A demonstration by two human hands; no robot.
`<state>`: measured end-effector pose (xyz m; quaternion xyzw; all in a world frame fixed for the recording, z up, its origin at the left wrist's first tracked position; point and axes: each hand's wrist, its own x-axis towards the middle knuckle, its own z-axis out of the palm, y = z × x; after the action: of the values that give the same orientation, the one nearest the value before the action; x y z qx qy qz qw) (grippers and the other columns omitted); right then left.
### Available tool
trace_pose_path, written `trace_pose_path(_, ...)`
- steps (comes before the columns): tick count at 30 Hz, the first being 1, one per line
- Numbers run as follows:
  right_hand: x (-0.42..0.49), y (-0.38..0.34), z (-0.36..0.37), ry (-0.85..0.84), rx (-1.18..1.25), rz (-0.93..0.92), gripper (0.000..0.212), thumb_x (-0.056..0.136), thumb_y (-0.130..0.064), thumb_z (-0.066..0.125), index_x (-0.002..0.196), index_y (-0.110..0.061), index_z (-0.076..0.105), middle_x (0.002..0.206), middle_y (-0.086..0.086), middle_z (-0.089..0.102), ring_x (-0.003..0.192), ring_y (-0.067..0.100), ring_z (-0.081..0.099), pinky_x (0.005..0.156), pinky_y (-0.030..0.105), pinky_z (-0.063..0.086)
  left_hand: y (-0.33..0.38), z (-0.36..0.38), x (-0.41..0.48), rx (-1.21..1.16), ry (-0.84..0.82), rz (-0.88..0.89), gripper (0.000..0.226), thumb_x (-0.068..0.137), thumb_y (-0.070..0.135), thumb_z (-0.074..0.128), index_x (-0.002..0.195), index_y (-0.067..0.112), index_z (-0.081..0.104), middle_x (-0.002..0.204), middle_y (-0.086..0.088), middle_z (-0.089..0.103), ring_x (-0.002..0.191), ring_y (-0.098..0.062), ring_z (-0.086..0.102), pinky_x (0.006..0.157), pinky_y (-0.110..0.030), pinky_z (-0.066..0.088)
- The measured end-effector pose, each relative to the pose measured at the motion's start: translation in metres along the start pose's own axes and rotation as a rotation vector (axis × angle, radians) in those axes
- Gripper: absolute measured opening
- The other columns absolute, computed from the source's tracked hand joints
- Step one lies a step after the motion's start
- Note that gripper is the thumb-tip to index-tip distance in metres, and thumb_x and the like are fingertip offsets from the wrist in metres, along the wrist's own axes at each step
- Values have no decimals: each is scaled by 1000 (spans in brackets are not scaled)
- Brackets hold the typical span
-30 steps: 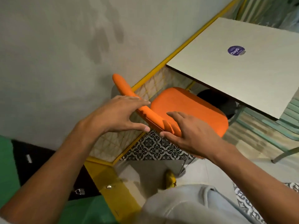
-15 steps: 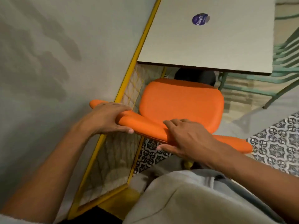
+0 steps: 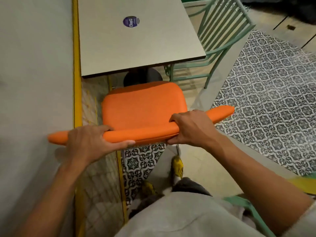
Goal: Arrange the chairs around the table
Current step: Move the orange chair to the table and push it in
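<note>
An orange padded chair (image 3: 143, 105) stands in front of me, its seat facing the near edge of a pale square table (image 3: 136, 48). Both hands grip the chair's curved orange backrest from above. My left hand (image 3: 92, 142) wraps the backrest's left part, close to the wall. My right hand (image 3: 193, 129) wraps its right part. The front of the seat lies just short of the table's edge, next to the table's dark pedestal base (image 3: 142, 76). The chair's legs are mostly hidden.
A grey wall (image 3: 34, 65) with a yellow strip runs along the left, touching the table's side. A green slatted metal chair (image 3: 220, 31) stands at the table's right side. Patterned black-and-white floor tiles (image 3: 273, 93) spread to the right. My yellow shoes show below.
The view has swung round until I stand squarely behind the chair. Both hands have closed firmly on the backrest and spread apart, and the seat now faces the table's edge.
</note>
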<state>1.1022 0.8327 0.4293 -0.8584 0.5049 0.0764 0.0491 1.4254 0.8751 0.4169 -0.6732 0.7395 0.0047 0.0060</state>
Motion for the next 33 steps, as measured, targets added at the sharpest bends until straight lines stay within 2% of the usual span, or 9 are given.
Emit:
trace_pose_path(6, 4, 7, 1, 64, -75, -47, 87, 65, -102, 41, 101, -30, 75, 71, -6, 71, 61, 20, 66, 60, 31, 52, 8, -3, -2, -28, 27, -46, 106, 51, 117, 27, 91, 35, 82, 61, 4, 67, 61, -21, 66, 59, -31, 52)
trace_pose_path(10, 8, 25, -1, 68, -62, -62, 84, 66, -103, 45, 98, -32, 76, 66, -8, 65, 58, 17, 60, 58, 30, 53, 20, -1, 2, -24, 74, -48, 106, 53, 117, 25, 82, 32, 81, 52, 5, 59, 51, -19, 60, 52, -23, 41)
trace_pose_path(14, 10, 42, 1, 73, -44, -35, 82, 64, -104, 45, 89, -32, 75, 59, -15, 58, 50, 1, 50, 50, 22, 41, 36, -1, 9, -23, 131, -87, 92, 52, 117, 18, 67, 37, 60, 48, 8, 47, 42, -15, 46, 50, -19, 30)
trace_pose_path(16, 14, 51, -2, 64, -53, -24, 81, 63, -104, 46, 85, -31, 75, 56, -15, 57, 50, 0, 49, 49, 21, 34, 43, 0, 13, -45, 147, -106, 91, 52, 117, 19, 65, 37, 61, 45, 8, 41, 40, -14, 40, 51, -19, 31)
trace_pose_path(19, 19, 61, -5, 40, -47, -22, 79, 63, -102, 49, 81, -29, 74, 56, -15, 56, 51, 1, 51, 48, 19, 30, 49, 0, 19, -53, 178, -86, 88, 55, 116, 20, 66, 35, 51, 46, 8, 43, 41, -15, 43, 50, -19, 32)
trace_pose_path(23, 25, 63, -3, 40, -56, -33, 70, 66, -95, 61, 77, -27, 72, 58, -13, 56, 52, 2, 52, 48, 20, 27, 41, 3, 23, -26, 163, -41, 92, 59, 115, 21, 60, 30, 56, 46, 5, 54, 41, -17, 52, 50, -21, 38)
trace_pose_path(27, 26, 58, 4, 45, -82, -41, 72, 68, -97, 60, 72, -25, 65, 57, -10, 55, 53, 9, 56, 50, 22, 34, 33, 5, 22, -2, 185, -8, 98, 63, 112, 28, 59, 24, 70, 41, 7, 48, 38, -15, 50, 47, -15, 31)
trace_pose_path(30, 28, 59, 1, 45, -65, -41, 71, 68, -96, 61, 69, -25, 63, 56, -10, 52, 52, 11, 55, 48, 22, 33, 34, 4, 26, -1, 143, -8, 99, 62, 112, 32, 74, 27, 79, 44, 5, 53, 43, -17, 54, 48, -20, 43)
trace_pose_path(33, 33, 59, 4, 57, -82, -42, 75, 67, -99, 54, 70, -25, 63, 58, -8, 56, 54, 12, 57, 50, 24, 43, 30, 3, 31, 13, 120, 2, 103, 62, 113, 32, 87, 27, 84, 48, 3, 57, 48, -19, 57, 52, -28, 53)
